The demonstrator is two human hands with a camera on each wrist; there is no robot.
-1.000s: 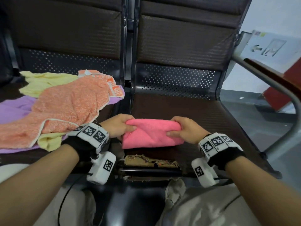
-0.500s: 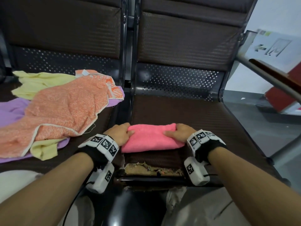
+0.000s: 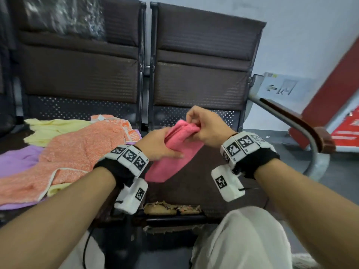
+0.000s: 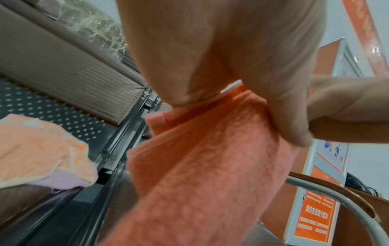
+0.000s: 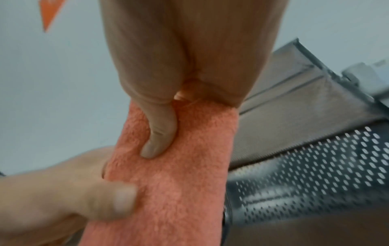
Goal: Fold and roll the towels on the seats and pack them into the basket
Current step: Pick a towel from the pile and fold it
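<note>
The folded pink towel hangs above the right-hand seat, clear of it. The right hand pinches its top end; the left hand grasps just below. Start the roll tight; keep edges aligned.

text: none legible | wall sign: left arrow only (its lettering blurred) | orange poster: unreadable
</note>
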